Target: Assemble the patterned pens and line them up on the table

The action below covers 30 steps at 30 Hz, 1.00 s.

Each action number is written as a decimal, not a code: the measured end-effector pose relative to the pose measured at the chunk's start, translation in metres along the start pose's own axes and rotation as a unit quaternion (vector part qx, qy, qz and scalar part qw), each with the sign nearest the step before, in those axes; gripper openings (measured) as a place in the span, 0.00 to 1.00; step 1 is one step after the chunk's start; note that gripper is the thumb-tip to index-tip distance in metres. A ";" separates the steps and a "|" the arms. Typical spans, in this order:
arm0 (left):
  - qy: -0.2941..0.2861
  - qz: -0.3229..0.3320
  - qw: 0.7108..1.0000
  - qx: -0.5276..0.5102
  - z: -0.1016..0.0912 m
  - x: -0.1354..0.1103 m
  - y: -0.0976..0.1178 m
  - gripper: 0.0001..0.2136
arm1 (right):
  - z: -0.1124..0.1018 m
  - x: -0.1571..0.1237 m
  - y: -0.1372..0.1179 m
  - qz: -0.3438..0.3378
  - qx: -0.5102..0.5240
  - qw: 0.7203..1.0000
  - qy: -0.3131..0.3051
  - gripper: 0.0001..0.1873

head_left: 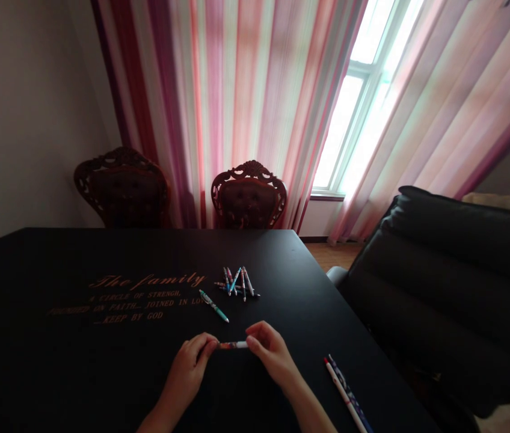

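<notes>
A pen (233,345) with a patterned barrel and a white end lies level between my two hands, just above the dark table. My left hand (192,357) pinches its patterned end between thumb and fingers. At the white end, my right hand (273,355) has its thumb and fingers closed around the tip, which they hide. Beyond my hands a green pen (214,306) rests slantwise on the tabletop. Behind that is a loose pile of several pens (237,284), some crossing others.
The black table (20,361) bears gold lettering (147,282). To my right lie a white pen with a red end (344,394) and a dark patterned pen (349,394). Two carved chairs (249,201) stand at the far side. A black leather chair (444,288) is close to the right edge.
</notes>
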<state>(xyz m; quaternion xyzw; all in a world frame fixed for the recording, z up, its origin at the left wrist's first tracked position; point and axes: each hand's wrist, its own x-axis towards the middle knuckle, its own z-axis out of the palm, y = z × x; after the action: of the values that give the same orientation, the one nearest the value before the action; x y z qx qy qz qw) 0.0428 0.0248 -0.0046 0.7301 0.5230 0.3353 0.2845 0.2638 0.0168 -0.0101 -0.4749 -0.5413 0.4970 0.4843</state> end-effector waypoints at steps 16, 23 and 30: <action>-0.005 -0.048 0.996 -0.069 -0.017 -0.001 -0.003 0.20 | -0.002 0.000 0.007 0.064 0.047 0.997 -0.007 0.34; -0.029 -0.032 0.998 -0.039 -0.008 -0.003 -0.001 0.19 | 0.010 -0.005 0.001 0.025 0.009 1.000 -0.016 0.23; -0.029 -0.045 0.998 -0.043 -0.006 -0.004 -0.005 0.19 | 0.002 -0.007 0.002 0.008 -0.015 1.000 -0.001 0.18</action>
<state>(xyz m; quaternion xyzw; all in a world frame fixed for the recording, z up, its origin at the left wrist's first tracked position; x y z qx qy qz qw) 0.0346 0.0230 -0.0058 0.7021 0.5324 0.3229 0.3454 0.2619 0.0102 -0.0121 -0.4858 -0.5458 0.4930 0.4722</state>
